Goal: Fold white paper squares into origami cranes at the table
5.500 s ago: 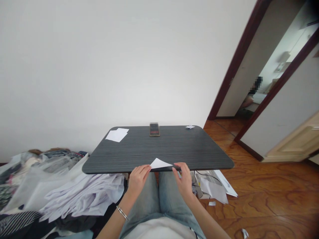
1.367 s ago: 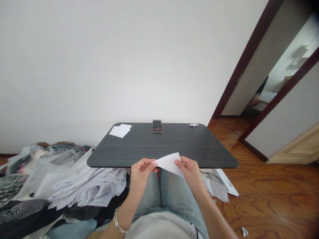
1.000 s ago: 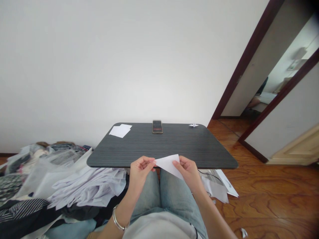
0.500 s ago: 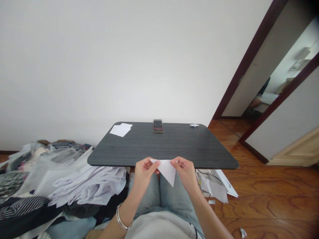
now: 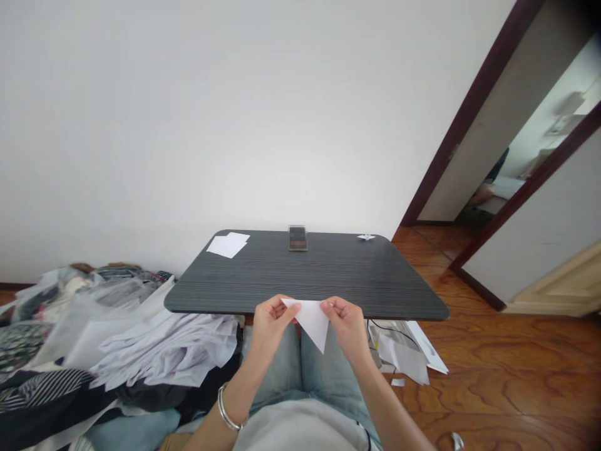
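While the left hand (image 5: 271,326) and right hand (image 5: 345,327) pinch a paper triangle (image 5: 310,319), beside the dark table's near edge (image 5: 211,305)

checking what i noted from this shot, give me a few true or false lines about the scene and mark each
1. The left hand and right hand both pinch a white paper triangle. True.
2. The triangle's tip points up, away from the person. False: it points down toward the person's jeans.
3. A silver bangle is on the right wrist. False: it is on the left wrist.
4. A small folded paper figure sits at the far right of the dark table. True.
5. Two overlapping white sheets lie at the table's far left. True.
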`<action>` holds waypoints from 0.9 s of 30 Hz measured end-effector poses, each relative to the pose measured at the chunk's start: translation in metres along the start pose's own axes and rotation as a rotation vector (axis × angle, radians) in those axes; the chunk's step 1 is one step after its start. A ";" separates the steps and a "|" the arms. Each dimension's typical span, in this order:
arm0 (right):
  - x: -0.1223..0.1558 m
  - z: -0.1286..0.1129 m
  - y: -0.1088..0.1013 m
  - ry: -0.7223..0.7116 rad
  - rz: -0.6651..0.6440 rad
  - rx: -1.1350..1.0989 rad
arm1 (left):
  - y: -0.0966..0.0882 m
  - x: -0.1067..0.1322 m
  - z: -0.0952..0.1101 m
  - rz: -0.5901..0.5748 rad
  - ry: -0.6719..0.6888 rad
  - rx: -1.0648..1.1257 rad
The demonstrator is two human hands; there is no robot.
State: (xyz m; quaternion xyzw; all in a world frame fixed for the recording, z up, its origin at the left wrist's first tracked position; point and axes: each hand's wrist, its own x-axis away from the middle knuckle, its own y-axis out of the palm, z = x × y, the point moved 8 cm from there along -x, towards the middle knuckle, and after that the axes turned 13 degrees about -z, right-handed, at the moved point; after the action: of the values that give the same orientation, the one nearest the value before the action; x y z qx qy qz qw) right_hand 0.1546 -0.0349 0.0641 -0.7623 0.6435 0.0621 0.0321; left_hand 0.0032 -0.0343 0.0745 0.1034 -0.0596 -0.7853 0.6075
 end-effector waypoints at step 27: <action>0.005 -0.013 -0.003 -0.183 0.037 0.046 | -0.002 0.000 0.004 0.024 0.050 -0.119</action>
State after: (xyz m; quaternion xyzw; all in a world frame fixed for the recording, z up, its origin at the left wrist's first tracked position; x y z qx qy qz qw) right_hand 0.1591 -0.0412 0.0761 -0.7404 0.6532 0.1173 0.1070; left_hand 0.0002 -0.0343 0.0783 0.0859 0.0009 -0.7774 0.6231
